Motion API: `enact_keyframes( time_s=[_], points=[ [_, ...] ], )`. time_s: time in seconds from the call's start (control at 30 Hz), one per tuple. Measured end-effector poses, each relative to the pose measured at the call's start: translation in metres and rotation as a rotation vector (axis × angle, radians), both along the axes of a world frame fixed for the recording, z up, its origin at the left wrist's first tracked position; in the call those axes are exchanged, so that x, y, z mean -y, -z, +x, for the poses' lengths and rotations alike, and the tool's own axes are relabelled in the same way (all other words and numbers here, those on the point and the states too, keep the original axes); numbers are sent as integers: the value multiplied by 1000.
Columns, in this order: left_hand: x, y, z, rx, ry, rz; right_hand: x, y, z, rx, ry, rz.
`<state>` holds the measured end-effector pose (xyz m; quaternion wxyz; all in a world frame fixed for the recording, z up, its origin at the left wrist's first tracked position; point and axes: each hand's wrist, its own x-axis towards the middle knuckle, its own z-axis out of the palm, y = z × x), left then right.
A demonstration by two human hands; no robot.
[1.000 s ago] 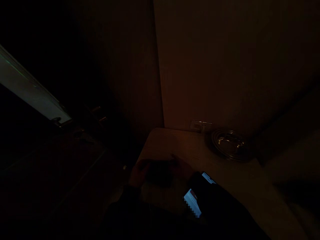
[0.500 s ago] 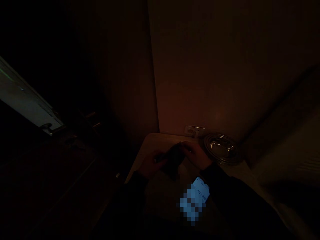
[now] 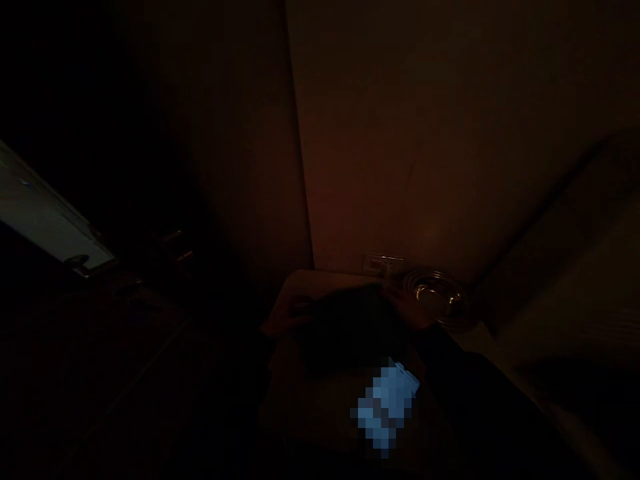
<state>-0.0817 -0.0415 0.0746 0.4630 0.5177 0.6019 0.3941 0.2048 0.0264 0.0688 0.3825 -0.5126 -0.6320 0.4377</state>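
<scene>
In near darkness, a left hand (image 3: pixel 281 321) and a right hand (image 3: pixel 407 308) spread a dark cloth (image 3: pixel 350 330) over a small table (image 3: pixel 295 283), beside a metal dish (image 3: pixel 436 298); finger positions cannot be made out. Judged mid-unfolding; smoothing flat likely demands an even pull.

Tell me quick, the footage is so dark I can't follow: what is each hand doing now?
Left hand: grips the left edge of the dark, soft, cloth-like item.
Right hand: at the item's right edge; its grip cannot be told.

metal dish (image 3: pixel 436 299) right, wall (image 3: pixel 425 167) close behind
</scene>
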Motion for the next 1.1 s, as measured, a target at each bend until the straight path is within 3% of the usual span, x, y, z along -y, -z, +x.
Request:
enact_keyframes(
  time_s=[0.2, 0.37, 0.53, 0.67, 0.9, 1.03, 1.1],
  points=[
    [-20, 37, -1, -26, -203, -130, -5, 36, 10, 58, -36, -152],
    [-25, 47, 5, -83, -303, -130, -13, 56, 15, 102, 11, -185],
    [-11, 58, 4, -211, -333, -163, -10, 69, 24, 168, 32, -187],
    [-5, 64, 9, -308, -288, -213, -7, 66, 21, 225, 1, -172],
    [-27, 55, 5, -427, -308, -218, 10, 51, 10, 465, -113, -169],
    [-5, 45, -1, -575, -288, -283, 4, 37, 13, 669, -149, -95],
    [15, 40, 2, -819, -170, -430, -8, 31, 3, 726, -137, -7]
  ],
)
